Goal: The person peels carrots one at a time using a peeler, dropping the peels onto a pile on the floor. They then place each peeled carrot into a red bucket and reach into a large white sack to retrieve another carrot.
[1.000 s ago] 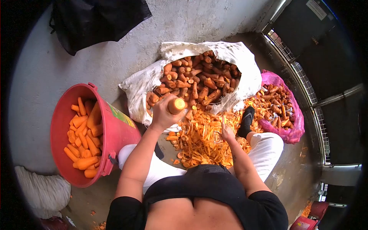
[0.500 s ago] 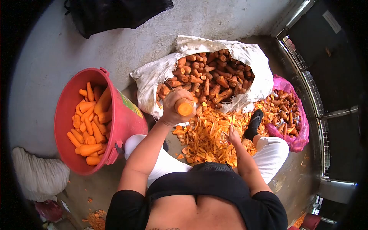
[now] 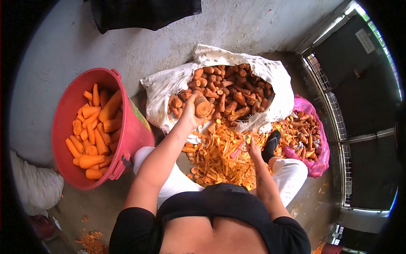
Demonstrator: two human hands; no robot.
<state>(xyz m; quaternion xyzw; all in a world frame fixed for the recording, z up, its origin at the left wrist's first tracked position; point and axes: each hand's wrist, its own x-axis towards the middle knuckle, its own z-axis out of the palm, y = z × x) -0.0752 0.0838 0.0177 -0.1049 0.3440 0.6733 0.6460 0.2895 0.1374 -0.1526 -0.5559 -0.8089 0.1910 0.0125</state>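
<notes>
My left hand [image 3: 189, 113] is raised over the mouth of the white sack [image 3: 169, 84] and grips a thick, brownish carrot [image 3: 203, 106] by its side. The sack is full of unpeeled carrots [image 3: 230, 91]. My right hand [image 3: 253, 149] hangs lower, over the heap of orange peelings [image 3: 215, 158] between my legs, closed on a small pink-handled peeler [image 3: 238, 149]. A red bucket [image 3: 135, 131] at my left holds several peeled carrots [image 3: 93, 127].
A pink mesh bag [image 3: 315, 163] with more carrots lies at the right, beside a black-shod foot [image 3: 270, 144]. A metal grate [image 3: 334, 106] runs along the right wall. A white cloth bundle [image 3: 34, 186] sits at lower left, and a black bag [image 3: 148, 12] is at the top.
My left hand has moved up and away from me to the sack's edge; the carrot end in it looked bright orange before and is now brownish. The right hand stayed over the peelings.
</notes>
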